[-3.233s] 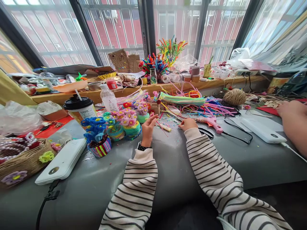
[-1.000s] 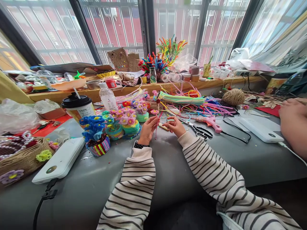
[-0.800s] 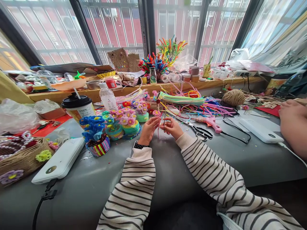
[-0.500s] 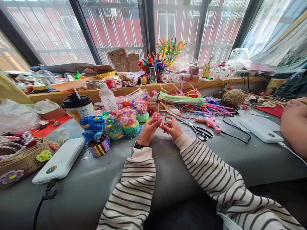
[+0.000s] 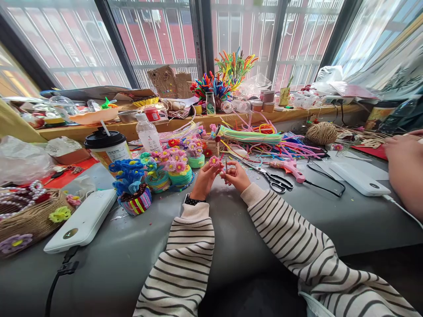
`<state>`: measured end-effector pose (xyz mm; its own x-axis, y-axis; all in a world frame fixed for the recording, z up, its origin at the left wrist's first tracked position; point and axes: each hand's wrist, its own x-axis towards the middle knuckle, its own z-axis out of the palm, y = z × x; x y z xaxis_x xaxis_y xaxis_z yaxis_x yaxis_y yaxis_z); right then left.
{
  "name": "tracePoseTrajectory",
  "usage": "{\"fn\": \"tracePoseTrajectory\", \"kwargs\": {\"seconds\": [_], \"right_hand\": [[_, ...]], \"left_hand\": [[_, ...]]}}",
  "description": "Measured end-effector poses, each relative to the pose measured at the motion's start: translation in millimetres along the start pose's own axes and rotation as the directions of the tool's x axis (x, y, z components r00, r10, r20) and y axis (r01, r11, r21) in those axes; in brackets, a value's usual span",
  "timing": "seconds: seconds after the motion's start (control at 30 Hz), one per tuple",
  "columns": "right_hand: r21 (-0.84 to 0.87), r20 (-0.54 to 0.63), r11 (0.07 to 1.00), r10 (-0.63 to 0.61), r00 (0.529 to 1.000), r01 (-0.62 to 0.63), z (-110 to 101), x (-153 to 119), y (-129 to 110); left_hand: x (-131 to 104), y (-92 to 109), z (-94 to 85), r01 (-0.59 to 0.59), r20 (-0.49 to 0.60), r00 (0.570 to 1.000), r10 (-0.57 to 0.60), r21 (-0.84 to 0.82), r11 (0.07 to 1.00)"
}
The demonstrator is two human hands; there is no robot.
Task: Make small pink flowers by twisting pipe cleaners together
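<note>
My left hand (image 5: 202,181) is closed, its fingertips pinching a small pink fuzzy flower (image 5: 214,161) that looks made of pipe cleaner. Close beside it my right hand (image 5: 240,178) is closed too, holding a thin dark pointed tool (image 5: 226,165) nearly upright. Its exact kind is too small to make out. The two hands almost meet above the grey table (image 5: 231,224). Left of them stand small pots of fuzzy flowers: a pink bunch (image 5: 176,160) and a blue bunch (image 5: 129,176) in a striped pot.
Black-handled scissors (image 5: 277,182) and a pink glue gun (image 5: 291,171) lie to the right. White power banks (image 5: 82,222) flank the work area. A lidded cup (image 5: 107,149) and bottle (image 5: 148,136) stand left. Pipe cleaners (image 5: 251,135) lie behind; another person's hand (image 5: 405,163) is far right.
The pink flower has turned and dipped slightly in my left hand. My right hand and the dark tool have shifted a little left. The other person's hand at far right has moved.
</note>
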<state>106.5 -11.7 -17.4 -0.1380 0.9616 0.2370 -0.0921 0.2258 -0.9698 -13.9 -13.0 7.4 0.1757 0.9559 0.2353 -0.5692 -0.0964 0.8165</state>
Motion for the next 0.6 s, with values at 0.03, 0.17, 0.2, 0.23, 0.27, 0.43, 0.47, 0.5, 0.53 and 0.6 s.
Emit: {"fn": "tracePoseTrajectory", "kwargs": {"seconds": [0.03, 0.17, 0.2, 0.23, 0.27, 0.43, 0.47, 0.5, 0.53, 0.6], "right_hand": [[0.002, -0.013, 1.000, -0.001, 1.000, 0.001, 0.4, 0.0, -0.3], [0.006, -0.043, 1.000, -0.001, 0.999, 0.002, 1.5, -0.4, -2.2], [0.001, -0.042, 1.000, 0.002, 0.999, -0.002, 1.6, -0.5, -2.6], [-0.005, -0.042, 1.000, 0.006, 0.999, -0.007, 1.6, -0.5, -2.8], [-0.011, -0.045, 1.000, 0.012, 0.999, -0.012, 1.4, -0.5, -2.9], [-0.011, -0.056, 1.000, 0.028, 0.998, -0.029, 0.0, -0.1, -1.6], [-0.006, -0.054, 1.000, 0.026, 0.998, -0.026, -0.3, 0.0, -1.2], [-0.001, -0.054, 1.000, 0.023, 0.998, -0.023, -0.5, 0.1, -0.8], [0.002, -0.053, 1.000, 0.021, 0.998, -0.020, -0.8, 0.2, -0.3], [0.004, -0.055, 1.000, 0.021, 0.998, -0.021, -1.4, 0.4, 0.5]], "left_hand": [[-0.6, 0.7, 0.8, -0.001, -0.003, 1.000, 0.001, -0.004, 1.000], [-2.4, 2.1, 1.9, 0.012, -0.007, 1.000, -0.012, -0.003, 1.000], [-2.6, 1.9, 1.6, 0.017, 0.001, 1.000, -0.017, 0.001, 1.000], [-2.7, 1.6, 1.2, 0.019, 0.013, 1.000, -0.019, 0.005, 1.000], [-2.6, 1.2, 0.6, 0.018, 0.026, 0.999, -0.019, 0.009, 1.000], [-0.2, -0.7, -1.7, -0.017, -0.029, 0.999, 0.017, -0.012, 1.000], [0.4, -0.8, -1.9, -0.026, -0.055, 0.998, 0.024, -0.027, 0.999], [1.0, -0.7, -2.0, -0.035, -0.078, 0.997, 0.031, -0.042, 0.999], [1.5, -0.5, -2.0, -0.043, -0.095, 0.995, 0.037, -0.056, 0.998], [2.2, 0.3, -2.2, -0.058, -0.127, 0.991, 0.048, -0.077, 0.995]]}}
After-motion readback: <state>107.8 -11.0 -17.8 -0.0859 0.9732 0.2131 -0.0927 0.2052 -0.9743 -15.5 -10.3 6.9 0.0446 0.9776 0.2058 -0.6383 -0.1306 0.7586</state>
